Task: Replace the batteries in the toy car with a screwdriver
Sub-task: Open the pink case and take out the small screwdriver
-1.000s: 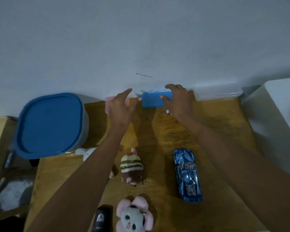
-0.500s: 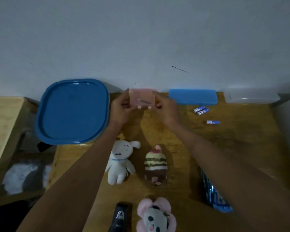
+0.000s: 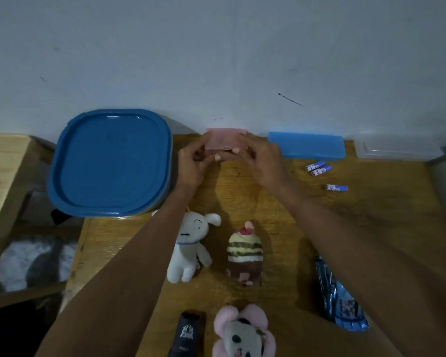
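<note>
A small pink plastic box (image 3: 223,139) stands at the table's far edge against the wall. My left hand (image 3: 192,163) grips its left side and my right hand (image 3: 262,161) its right side, fingertips along its lower edge. The blue toy car (image 3: 341,302) lies at the lower right, partly hidden under my right forearm. Three blue-and-white batteries (image 3: 319,169) lie loose to the right of my right hand. No screwdriver shows.
A large blue-lidded container (image 3: 108,163) fills the left. A flat blue case (image 3: 307,145) and a clear box (image 3: 397,149) line the wall. A white plush (image 3: 188,246), a striped plush (image 3: 245,253), a pink plush (image 3: 242,333) and a black object (image 3: 188,333) lie nearer me.
A second ago my hands were at the blue case; both then took hold of the pink box. Since half a second ago the box has tipped up slightly toward the wall.
</note>
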Available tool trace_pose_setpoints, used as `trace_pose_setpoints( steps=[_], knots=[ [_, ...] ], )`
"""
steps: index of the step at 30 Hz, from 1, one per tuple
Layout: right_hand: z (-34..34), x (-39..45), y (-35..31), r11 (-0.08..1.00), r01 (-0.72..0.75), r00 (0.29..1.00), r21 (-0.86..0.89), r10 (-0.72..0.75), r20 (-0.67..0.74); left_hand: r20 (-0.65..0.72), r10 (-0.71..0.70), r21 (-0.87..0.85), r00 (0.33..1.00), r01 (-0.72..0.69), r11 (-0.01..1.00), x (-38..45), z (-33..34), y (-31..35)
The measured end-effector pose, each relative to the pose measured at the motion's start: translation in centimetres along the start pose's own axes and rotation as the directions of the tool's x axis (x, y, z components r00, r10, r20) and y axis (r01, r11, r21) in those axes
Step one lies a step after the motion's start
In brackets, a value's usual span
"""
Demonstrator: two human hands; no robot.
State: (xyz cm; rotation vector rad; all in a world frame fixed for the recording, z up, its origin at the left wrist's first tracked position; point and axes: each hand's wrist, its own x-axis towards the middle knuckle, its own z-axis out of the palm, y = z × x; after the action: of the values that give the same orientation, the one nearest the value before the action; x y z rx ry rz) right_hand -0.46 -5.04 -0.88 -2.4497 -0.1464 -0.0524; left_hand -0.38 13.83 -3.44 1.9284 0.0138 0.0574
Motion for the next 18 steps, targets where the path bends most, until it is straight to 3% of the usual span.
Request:
trace_pose_setpoints(
  steps=[9,15,18],
  knots=[
    [0.1,1.0,-1.7,0.946,-0.183,0.943,0.268,0.246,-0.224,0.057,0.121,0.027,0.991,-0.123,0.992,0.6,-0.4,-0.9],
    [-0.4,2.2,-2.8,0.925,-0.262,0.887,0.275,0.344,-0.310,0.062,0.196,0.109,0.979,-0.201,0.973,0.7,-0.3,-1.6],
    [-0.4,2.4,-2.3,0.940,-0.223,0.910,0.256,0.295,-0.291,0.091,0.215,0.140,0.972,-0.227,0.964,0.9,-0.3,-1.7]
  ],
)
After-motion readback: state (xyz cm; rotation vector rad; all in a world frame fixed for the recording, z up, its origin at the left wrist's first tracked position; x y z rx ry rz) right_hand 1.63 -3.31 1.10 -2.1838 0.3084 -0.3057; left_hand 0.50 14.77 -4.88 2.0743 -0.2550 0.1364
